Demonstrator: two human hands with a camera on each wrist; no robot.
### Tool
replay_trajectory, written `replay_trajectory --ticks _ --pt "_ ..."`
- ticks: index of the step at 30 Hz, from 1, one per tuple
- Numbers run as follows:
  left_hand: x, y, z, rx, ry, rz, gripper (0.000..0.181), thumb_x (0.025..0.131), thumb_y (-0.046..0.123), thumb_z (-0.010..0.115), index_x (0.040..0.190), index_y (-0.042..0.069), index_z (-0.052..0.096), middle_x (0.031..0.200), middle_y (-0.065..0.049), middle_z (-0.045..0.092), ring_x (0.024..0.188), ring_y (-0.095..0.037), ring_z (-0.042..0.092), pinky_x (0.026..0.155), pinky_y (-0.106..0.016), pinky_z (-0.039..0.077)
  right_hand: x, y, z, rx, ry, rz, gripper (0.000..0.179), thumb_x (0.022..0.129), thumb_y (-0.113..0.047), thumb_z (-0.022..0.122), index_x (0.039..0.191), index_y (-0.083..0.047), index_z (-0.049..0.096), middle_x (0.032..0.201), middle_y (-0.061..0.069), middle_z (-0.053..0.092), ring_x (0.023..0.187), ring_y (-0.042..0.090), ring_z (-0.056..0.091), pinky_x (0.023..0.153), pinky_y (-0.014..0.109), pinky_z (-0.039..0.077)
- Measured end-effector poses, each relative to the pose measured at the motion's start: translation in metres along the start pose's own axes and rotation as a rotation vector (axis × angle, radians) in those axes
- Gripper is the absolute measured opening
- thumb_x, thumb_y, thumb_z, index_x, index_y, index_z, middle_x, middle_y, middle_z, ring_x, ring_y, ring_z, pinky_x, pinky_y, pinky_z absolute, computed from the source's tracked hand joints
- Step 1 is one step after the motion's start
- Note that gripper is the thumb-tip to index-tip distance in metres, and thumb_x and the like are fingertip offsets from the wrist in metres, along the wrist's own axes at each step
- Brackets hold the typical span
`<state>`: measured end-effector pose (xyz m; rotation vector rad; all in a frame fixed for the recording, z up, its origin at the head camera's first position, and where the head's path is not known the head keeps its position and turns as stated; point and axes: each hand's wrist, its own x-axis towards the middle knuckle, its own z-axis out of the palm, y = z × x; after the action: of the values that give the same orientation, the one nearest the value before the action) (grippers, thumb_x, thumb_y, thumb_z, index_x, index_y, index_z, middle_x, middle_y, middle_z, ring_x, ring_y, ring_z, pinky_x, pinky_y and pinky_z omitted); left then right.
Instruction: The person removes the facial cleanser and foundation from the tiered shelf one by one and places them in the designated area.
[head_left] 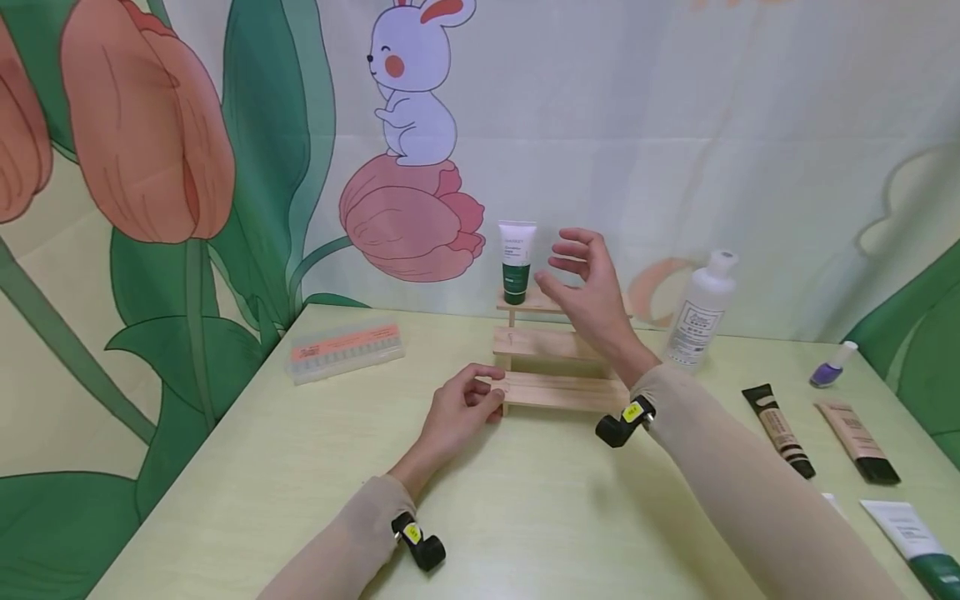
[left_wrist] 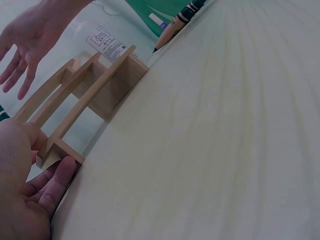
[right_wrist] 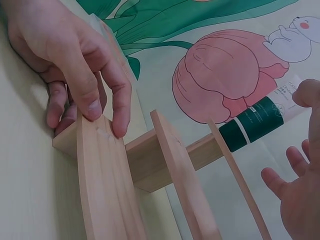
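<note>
A small three-tier wooden display stand (head_left: 558, 392) stands on the table near the back edge. My left hand (head_left: 463, 408) holds the left end of its lowest step; in the left wrist view the fingers and thumb (left_wrist: 64, 172) curl round that end. Upright on the left of the top step is a white and green squeeze tube (head_left: 516, 265), cap down. My right hand (head_left: 592, 287) hovers just right of the tube, fingers loosely bent and spread, holding nothing. In the right wrist view a gap shows between the lower fingers (right_wrist: 292, 162) and the tube (right_wrist: 260, 122).
Left of the stand lies a clear plastic case (head_left: 347, 352) with an orange label. A white pump-less bottle (head_left: 701, 312) stands to its right. Farther right are a purple nail-polish bottle (head_left: 832, 367), a dark tube (head_left: 780, 433), a beige tube (head_left: 858, 443) and another white-green tube (head_left: 911, 537).
</note>
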<state>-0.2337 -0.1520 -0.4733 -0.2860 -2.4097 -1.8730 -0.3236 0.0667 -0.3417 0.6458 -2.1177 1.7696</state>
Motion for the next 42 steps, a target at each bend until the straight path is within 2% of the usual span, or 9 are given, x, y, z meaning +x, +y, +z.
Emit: replay_trajectory --ticks 4,11,23,34,42 --pt "0.000 0.001 0.000 -0.002 -0.001 -0.004 0.025 0.109 0.013 0.073 0.134 0.013 0.073 0.103 -0.012 0.076 0.086 -0.021 0.078 0.081 -0.032 0.068 0.004 0.003 0.008 0.000 -0.004 0.016 0.065 0.103 -0.015 0.082 0.158 -0.011 0.047 0.152 0.019 0.057 0.142 0.035 0.061 0.114 0.054 0.058" --pt "-0.001 0.001 0.000 -0.008 0.002 0.004 0.025 0.109 0.013 0.073 0.134 0.011 0.073 0.104 -0.014 0.077 0.087 -0.026 0.079 0.082 -0.038 0.069 0.010 0.008 0.022 0.016 -0.015 0.051 0.061 0.103 -0.013 0.081 0.156 -0.014 0.050 0.151 0.014 0.059 0.138 0.034 0.062 0.116 0.055 0.055" --pt "-0.001 0.003 0.002 -0.010 -0.014 0.004 0.027 0.109 0.013 0.071 0.136 0.013 0.073 0.104 -0.010 0.078 0.085 -0.018 0.078 0.079 -0.030 0.068 0.014 0.011 0.031 -0.046 -0.037 0.116 0.061 0.106 -0.014 0.078 0.158 -0.012 0.047 0.144 0.018 0.064 0.133 0.033 0.064 0.119 0.055 0.052" --pt "0.000 0.000 0.000 -0.006 -0.005 0.009 0.026 0.109 0.012 0.072 0.134 0.013 0.073 0.102 -0.011 0.077 0.085 -0.019 0.078 0.079 -0.030 0.067 0.015 0.008 0.038 -0.048 -0.056 0.123 0.049 0.108 -0.008 0.073 0.152 -0.009 0.051 0.136 0.017 0.068 0.128 0.030 0.065 0.118 0.052 0.052" --pt "-0.001 0.000 0.000 -0.010 0.000 0.024 0.025 0.108 0.012 0.073 0.133 0.011 0.074 0.103 -0.015 0.078 0.087 -0.029 0.080 0.082 -0.040 0.069 0.012 0.008 0.037 -0.030 -0.054 0.105 0.048 0.109 -0.007 0.071 0.152 -0.008 0.050 0.134 0.018 0.068 0.126 0.030 0.065 0.112 0.052 0.056"
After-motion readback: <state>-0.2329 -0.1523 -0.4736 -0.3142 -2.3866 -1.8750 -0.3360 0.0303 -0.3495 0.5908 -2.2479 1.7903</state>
